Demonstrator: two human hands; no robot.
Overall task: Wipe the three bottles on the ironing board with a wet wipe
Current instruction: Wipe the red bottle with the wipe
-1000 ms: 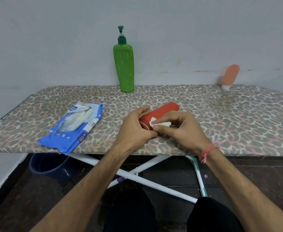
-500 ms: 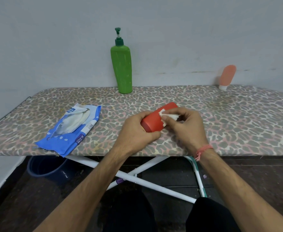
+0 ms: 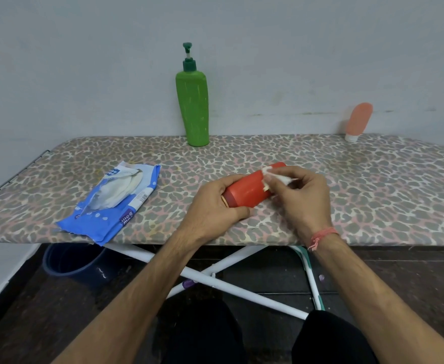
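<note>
A red bottle (image 3: 249, 190) lies tilted on its side over the leopard-print ironing board (image 3: 373, 185). My left hand (image 3: 213, 206) grips its near end. My right hand (image 3: 302, 198) pinches a small white wet wipe (image 3: 270, 176) against the bottle's far half. A tall green pump bottle (image 3: 192, 109) stands upright at the back of the board by the wall. At the far right a small peach tube (image 3: 357, 122) stands on its white cap and leans on the wall.
A blue wet-wipe pack (image 3: 110, 203) lies on the left part of the board, near its front edge. A dark blue bucket (image 3: 71, 261) sits on the floor under the board, beside the white crossed legs (image 3: 215, 277).
My right hand has slid the wipe along the red bottle from its near end toward the far end. The left hand keeps its grip on the bottle.
</note>
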